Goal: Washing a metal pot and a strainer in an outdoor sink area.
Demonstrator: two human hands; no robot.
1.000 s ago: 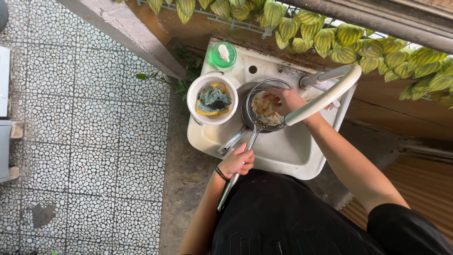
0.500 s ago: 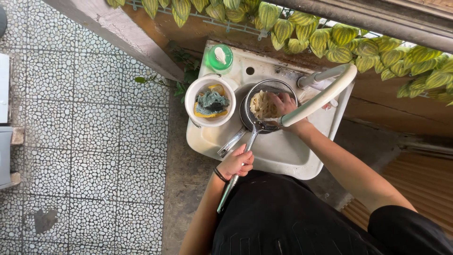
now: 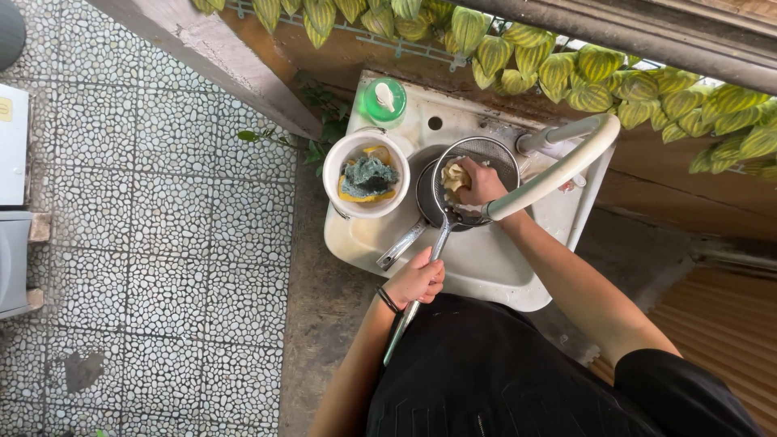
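Note:
My left hand grips the long metal handle of a wire mesh strainer held over a white sink. My right hand is inside the strainer basket, closed on a yellow sponge. Under the strainer lies a dark pan with a silver handle pointing toward me. A pale flexible hose curves from the tap over my right wrist.
A white bucket with scouring pads and sponges stands at the sink's left. A green soap bottle sits at the back left corner. Pebble tile floor lies to the left, leafy plants behind the sink.
My right hand has shifted slightly inside the strainer with the sponge. The left hand keeps its hold on the handle. The view has moved a little.

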